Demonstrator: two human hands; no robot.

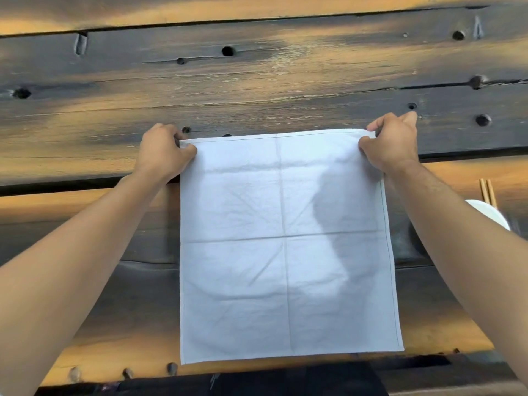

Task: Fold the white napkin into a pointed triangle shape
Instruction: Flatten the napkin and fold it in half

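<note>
Grip: left hand [164, 151] and right hand [393, 141] each pinched closed on one far corner of the square white cloth napkin [285, 244]. Napkin held taut and open over the dark weathered plank tabletop [257, 81], crossed by old fold creases. Best practice: keep equal tension, lower flat, square the hems, then carry one corner diagonally onto its opposite.

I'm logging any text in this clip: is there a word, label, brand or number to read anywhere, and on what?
None can be read.
The white napkin, held at its far corners by the left hand and the right hand, shows only creases and stitching.
The wooden table shows only grain and holes.
</note>
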